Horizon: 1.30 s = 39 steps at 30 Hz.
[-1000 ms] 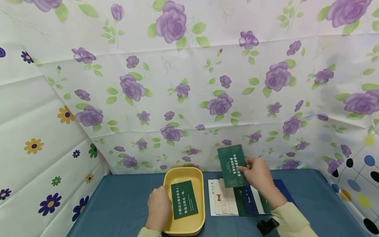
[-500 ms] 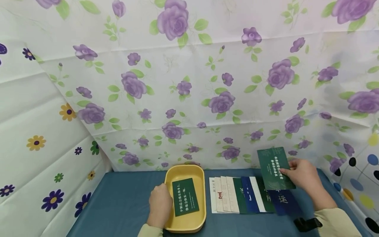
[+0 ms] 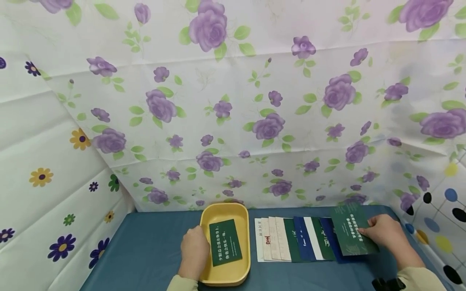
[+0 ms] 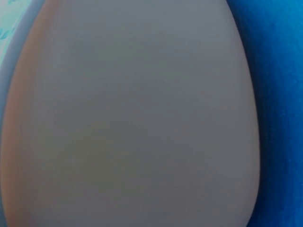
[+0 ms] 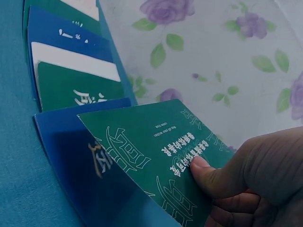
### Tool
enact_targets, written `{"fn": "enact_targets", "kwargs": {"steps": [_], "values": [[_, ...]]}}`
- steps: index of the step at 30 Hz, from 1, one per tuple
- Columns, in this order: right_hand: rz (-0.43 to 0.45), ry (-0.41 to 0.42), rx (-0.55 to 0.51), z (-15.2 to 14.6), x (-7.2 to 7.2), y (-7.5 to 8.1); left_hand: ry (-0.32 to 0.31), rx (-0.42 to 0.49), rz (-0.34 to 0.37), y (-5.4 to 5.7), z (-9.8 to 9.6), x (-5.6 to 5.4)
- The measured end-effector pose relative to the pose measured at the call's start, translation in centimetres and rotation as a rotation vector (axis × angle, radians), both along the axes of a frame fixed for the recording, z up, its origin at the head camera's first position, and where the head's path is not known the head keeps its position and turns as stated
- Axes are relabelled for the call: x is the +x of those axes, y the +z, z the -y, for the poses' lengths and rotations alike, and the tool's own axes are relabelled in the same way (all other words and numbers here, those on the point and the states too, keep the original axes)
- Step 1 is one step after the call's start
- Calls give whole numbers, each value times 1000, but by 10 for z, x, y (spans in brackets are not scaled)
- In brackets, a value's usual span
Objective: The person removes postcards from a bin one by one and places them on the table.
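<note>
My right hand pinches a dark green card with white lettering, thumb on its face. The card hangs over the right end of a fanned row and partly covers a navy card. In the right wrist view the green card is tilted above the navy card. My left hand grips the left rim of a yellow tray; its fingertips are hidden. Inside the tray lies another green card with white writing. A blurred, close surface fills the left wrist view.
Overlapping cards in white, cream, green and blue form a row, with a cream card near its left end, on the blue tablecloth. Behind the table rises a flowered curtain, with patterned cloth at both sides.
My right hand has carried the green card rightward along the row, then lowered it over the right end. My left hand has stayed at the tray's rim.
</note>
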State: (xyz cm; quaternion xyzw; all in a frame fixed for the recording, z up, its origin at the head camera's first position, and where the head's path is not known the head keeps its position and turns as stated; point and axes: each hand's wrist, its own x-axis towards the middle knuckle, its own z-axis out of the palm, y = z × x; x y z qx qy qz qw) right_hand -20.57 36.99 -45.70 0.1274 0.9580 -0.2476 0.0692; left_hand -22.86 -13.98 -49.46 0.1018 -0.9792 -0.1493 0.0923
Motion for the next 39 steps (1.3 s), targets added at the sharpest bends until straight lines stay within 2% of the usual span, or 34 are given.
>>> {"fn": "enact_targets", "kwargs": {"steps": [13, 19, 29, 36, 39], "values": [[87, -21, -40, -12, -1, -24, 0, 1, 5, -3, 0, -1], [61, -25, -21, -8, -2, -33, 15, 5, 12, -3, 3, 1], [12, -83, 21, 1, -2, -44, 11, 13, 7, -4, 3, 3], [48, -121, 71, 3, -7, -53, 3, 9, 0, -4, 2, 2], [37, -125, 100, 1, -8, -55, -2, 9, 1, -3, 2, 1]]}}
